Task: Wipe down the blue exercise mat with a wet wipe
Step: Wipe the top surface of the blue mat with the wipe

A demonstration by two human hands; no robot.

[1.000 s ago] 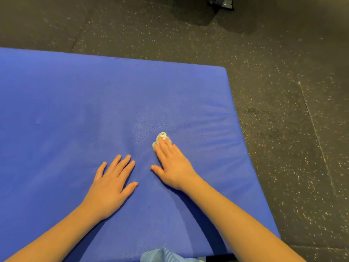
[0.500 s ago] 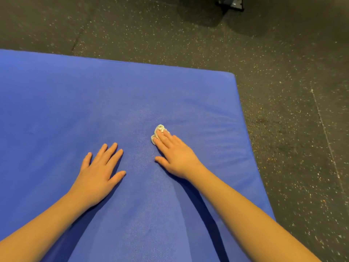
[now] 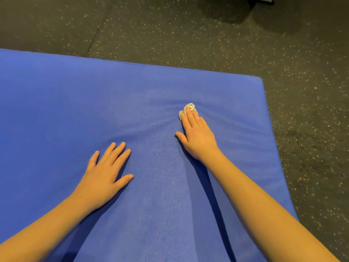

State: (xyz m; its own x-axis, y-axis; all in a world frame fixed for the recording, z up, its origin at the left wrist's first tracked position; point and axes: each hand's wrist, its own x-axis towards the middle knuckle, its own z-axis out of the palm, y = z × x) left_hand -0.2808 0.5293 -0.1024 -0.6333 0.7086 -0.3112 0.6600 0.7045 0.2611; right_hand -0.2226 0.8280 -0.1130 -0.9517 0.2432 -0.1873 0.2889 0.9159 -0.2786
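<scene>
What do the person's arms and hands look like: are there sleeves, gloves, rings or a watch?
Both are bare. The left hand and the right hand wear no gloves, and no ring shows on the fingers in view. The left forearm and the right forearm are uncovered up to the picture's edge: no sleeve, watch or bracelet is visible.

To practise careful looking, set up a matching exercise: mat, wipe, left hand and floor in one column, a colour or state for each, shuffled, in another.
Column one
1 mat
2 wipe
3 left hand
4 floor

Column two
A dark with pale specks
B flat, fingers spread, holding nothing
C blue
D white, crumpled under the fingertips of the right hand

Pairs: 1-C, 2-D, 3-B, 4-A
</scene>
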